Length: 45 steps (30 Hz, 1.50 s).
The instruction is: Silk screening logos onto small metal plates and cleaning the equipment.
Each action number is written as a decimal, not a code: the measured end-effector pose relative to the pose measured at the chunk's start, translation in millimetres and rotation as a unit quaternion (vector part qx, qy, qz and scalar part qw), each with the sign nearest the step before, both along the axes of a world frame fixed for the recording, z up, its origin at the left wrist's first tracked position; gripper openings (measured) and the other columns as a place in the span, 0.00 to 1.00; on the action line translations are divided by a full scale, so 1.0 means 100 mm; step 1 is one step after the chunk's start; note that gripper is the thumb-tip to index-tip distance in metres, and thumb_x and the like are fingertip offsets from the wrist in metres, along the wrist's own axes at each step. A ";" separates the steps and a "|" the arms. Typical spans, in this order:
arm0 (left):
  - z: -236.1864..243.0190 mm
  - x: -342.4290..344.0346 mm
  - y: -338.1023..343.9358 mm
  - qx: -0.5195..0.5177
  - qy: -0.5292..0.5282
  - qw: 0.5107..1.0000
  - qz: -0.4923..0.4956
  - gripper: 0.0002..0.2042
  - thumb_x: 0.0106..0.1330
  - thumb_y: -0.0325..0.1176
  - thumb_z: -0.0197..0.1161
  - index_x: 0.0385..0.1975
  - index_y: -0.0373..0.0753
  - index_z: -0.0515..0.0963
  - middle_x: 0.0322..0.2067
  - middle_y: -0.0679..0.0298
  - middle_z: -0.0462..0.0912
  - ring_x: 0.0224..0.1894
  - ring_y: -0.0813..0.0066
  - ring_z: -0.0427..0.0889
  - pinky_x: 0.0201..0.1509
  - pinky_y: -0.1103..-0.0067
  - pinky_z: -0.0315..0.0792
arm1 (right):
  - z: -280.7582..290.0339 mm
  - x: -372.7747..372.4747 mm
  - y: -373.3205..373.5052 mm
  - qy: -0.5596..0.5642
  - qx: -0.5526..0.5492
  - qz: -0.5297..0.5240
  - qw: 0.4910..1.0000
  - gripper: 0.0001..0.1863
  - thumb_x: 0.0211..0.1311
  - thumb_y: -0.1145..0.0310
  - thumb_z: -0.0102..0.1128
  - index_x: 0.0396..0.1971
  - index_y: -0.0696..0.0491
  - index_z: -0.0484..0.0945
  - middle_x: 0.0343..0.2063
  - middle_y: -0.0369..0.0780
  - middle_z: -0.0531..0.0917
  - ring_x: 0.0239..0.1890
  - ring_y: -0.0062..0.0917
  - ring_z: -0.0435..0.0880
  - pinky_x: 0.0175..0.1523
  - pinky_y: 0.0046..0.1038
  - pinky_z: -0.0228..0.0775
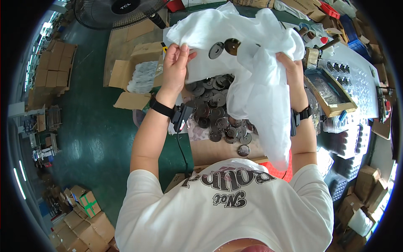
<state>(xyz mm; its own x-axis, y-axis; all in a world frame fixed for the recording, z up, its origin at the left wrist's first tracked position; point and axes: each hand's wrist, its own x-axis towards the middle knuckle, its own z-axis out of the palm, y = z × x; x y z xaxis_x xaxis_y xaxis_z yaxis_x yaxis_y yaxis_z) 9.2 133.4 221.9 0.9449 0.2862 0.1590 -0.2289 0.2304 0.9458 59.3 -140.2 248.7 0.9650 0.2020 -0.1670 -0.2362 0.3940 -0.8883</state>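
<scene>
I hold up a crumpled, translucent white sheet or bag (262,105) with both hands. My left hand (176,67) pinches its left part, fingers closed on it. My right hand (291,73) grips it at the right, thumb over the material and other fingers hidden. A grey disc (216,50) and a darker brownish disc (231,46) show amid the white material. Below, a heap of dark round metal discs (218,113) lies on the work surface (218,153), partly covered by the hanging sheet.
An open carton (119,75) with white wrapped items stands left of the heap. A black fan (119,10) is at top left, a wooden frame (329,92) and clear plastic trays (348,140) at right. Stacked cartons (54,63) stand across the green floor (88,138).
</scene>
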 end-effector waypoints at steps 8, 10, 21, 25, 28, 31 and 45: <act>-0.04 0.01 -0.06 0.112 -0.017 0.993 -0.038 0.06 0.66 0.33 0.53 0.34 0.38 0.69 0.31 0.71 0.75 0.35 0.87 0.72 0.42 0.82 0.71 | -0.05 0.18 0.07 -0.184 -0.074 -0.012 0.980 0.25 0.47 0.80 0.58 0.49 0.58 0.68 0.43 0.41 0.77 0.44 0.27 0.77 0.48 0.26 0.69; -0.05 0.01 -0.08 0.106 -0.010 0.994 -0.025 0.06 0.66 0.33 0.53 0.34 0.37 0.69 0.31 0.72 0.75 0.34 0.87 0.72 0.40 0.84 0.70 | -0.14 0.25 0.02 -0.229 -0.093 -0.020 0.969 0.25 0.48 0.81 0.58 0.50 0.58 0.68 0.44 0.41 0.76 0.45 0.28 0.77 0.49 0.26 0.69; -0.42 -0.14 0.03 0.052 0.074 0.989 0.121 0.09 0.67 0.33 0.51 0.42 0.38 0.71 0.39 0.69 0.75 0.41 0.82 0.73 0.46 0.81 0.71 | -0.33 0.33 -0.06 -0.114 -0.020 -0.034 0.993 0.26 0.48 0.79 0.60 0.51 0.58 0.68 0.46 0.42 0.76 0.45 0.28 0.76 0.49 0.25 0.68; -0.31 -0.32 -0.03 0.069 0.044 0.989 0.121 0.10 0.65 0.29 0.50 0.46 0.38 0.70 0.43 0.67 0.74 0.45 0.79 0.73 0.48 0.80 0.70 | -0.20 0.26 0.01 -0.172 -0.045 -0.041 0.983 0.27 0.47 0.79 0.60 0.51 0.58 0.67 0.46 0.41 0.76 0.46 0.28 0.76 0.49 0.25 0.68; -0.18 -0.62 -0.11 0.087 -0.030 0.990 0.111 0.13 0.63 0.25 0.50 0.48 0.38 0.70 0.46 0.65 0.73 0.48 0.76 0.73 0.51 0.79 0.68 | -0.11 0.05 0.09 -0.241 -0.044 -0.049 0.968 0.27 0.48 0.79 0.60 0.51 0.58 0.67 0.46 0.40 0.76 0.47 0.27 0.75 0.49 0.24 0.68; -0.14 -1.02 -0.17 0.077 -0.040 0.995 0.056 0.15 0.59 0.21 0.54 0.48 0.38 0.69 0.51 0.63 0.70 0.55 0.73 0.68 0.57 0.79 0.62 | -0.15 -0.23 0.37 -0.347 -0.124 -0.005 0.930 0.25 0.50 0.79 0.59 0.51 0.59 0.67 0.46 0.40 0.75 0.47 0.24 0.74 0.50 0.23 0.67; -0.19 -4.61 -0.33 0.191 0.120 0.948 0.222 0.48 0.43 0.25 0.69 0.63 0.39 0.43 0.59 0.60 0.58 0.62 0.67 0.58 0.62 0.74 0.58 | -0.26 -3.68 1.70 -0.068 0.089 0.565 0.817 0.31 0.48 0.77 0.61 0.55 0.55 0.63 0.50 0.36 0.71 0.53 0.22 0.68 0.57 0.25 0.58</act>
<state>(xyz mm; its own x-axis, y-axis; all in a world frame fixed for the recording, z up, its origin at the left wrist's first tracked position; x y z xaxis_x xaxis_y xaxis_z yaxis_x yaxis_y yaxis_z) -452.0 100.5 203.2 0.7663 0.6297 0.1273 0.0091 -0.2088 0.9779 -308.6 29.9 222.8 0.1527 0.9867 0.0554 -0.4417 0.1183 -0.8893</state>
